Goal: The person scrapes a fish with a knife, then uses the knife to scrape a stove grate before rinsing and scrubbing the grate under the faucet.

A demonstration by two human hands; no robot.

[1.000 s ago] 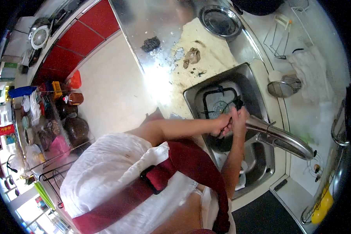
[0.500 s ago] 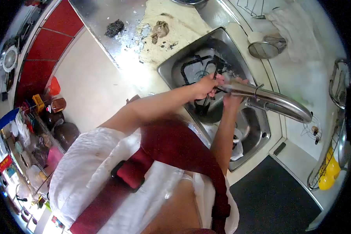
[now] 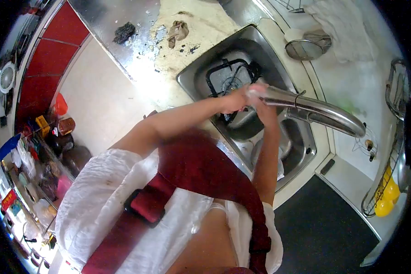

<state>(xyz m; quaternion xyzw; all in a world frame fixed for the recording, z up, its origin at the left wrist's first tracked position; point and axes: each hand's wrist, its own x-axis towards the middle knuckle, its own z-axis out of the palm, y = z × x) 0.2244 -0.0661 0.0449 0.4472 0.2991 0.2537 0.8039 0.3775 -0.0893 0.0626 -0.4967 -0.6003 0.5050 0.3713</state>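
A black stove grate (image 3: pixel 210 81) is tilted inside the left basin of the steel sink (image 3: pixel 187 81). My left hand (image 3: pixel 234 101) is closed at the grate's near side, its fingers curled and partly hidden. Right beside it, my right hand (image 3: pixel 261 101) is just under the mouth of the steel faucet (image 3: pixel 283 97). Its fingers are blurred and overlap the left hand, so their grip does not show. A drain strainer (image 3: pixel 233 84) is visible through the grate.
A dark scouring pad (image 3: pixel 123 33) and a crumpled brown cloth (image 3: pixel 178 33) lie on the stained counter (image 3: pixel 205 27) left of the sink. A mesh strainer (image 3: pixel 303 49) rests behind the basin. The second basin (image 3: pixel 299 141) holds a whitish item, partly behind my right arm.
Both hands have shifted slightly left in view, and the right hand has come up against the left under the faucet. The grate has turned a little within the basin.
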